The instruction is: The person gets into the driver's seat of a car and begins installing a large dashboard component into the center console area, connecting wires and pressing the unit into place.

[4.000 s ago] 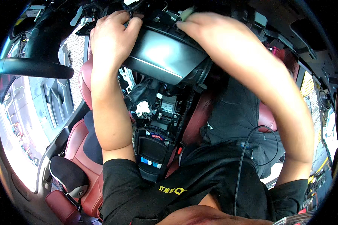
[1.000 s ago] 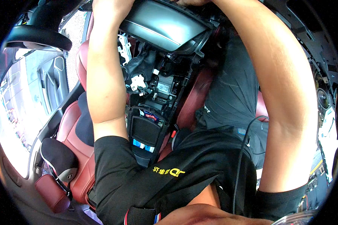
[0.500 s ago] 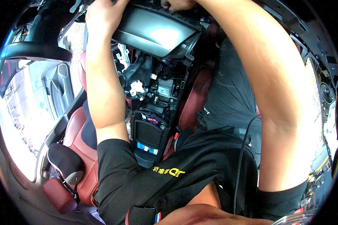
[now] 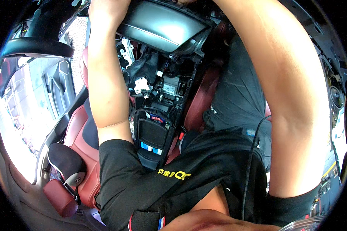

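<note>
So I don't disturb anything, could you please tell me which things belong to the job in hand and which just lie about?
Apparently in the work:
glossy dark panel, next to the left hand
exposed centre console, below the panel

Seemingly just around:
blue-and-white items in the console
black padded cushion by the red seat
black steering wheel

What the fingertips touch is out of view.

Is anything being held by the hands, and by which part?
It cannot be told: the picture's top edge cuts off the left hand and right hand.

black steering wheel (image 4: 38,47) | red seat, left (image 4: 80,133) | round speaker (image 4: 336,96)
</note>
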Motion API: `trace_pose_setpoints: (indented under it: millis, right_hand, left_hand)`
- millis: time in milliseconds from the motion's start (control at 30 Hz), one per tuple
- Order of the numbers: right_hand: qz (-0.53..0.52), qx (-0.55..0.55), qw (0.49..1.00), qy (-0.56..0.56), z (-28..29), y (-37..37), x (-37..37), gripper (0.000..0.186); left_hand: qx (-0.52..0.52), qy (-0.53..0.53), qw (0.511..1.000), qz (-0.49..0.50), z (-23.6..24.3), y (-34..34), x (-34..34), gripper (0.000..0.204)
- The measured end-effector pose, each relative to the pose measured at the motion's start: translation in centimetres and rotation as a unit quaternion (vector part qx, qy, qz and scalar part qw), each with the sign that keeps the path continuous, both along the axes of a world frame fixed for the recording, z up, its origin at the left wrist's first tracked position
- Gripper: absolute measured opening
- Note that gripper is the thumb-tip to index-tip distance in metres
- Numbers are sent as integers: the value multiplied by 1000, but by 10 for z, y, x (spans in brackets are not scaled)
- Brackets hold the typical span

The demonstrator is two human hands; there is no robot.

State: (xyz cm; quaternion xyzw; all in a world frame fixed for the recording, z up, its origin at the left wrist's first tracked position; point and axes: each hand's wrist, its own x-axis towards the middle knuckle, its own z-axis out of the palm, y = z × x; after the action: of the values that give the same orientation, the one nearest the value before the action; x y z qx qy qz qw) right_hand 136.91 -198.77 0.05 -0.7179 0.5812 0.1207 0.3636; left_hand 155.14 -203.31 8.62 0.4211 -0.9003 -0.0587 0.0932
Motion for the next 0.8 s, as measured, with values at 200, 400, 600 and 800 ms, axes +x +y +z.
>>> trace_pose_setpoints:
  millis: [200,400,600,800]
  right_hand:
    - [-4,1,1000,8,3,0,4,40]
    - [-26,10,999,-26,-16,-11,-7,40]
    - [-161,-137,977,-21,-8,16,7,38]
    - [-360,-261,896,-4,-4,49,41,32]
  left_hand:
    - [19,42,999,-22,-6,-1,1,45]
    - [-21,48,997,-55,-14,-15,2,43]
    - [-34,43,997,-50,-17,-22,8,44]
    - [-17,39,998,-42,-10,-12,14,44]
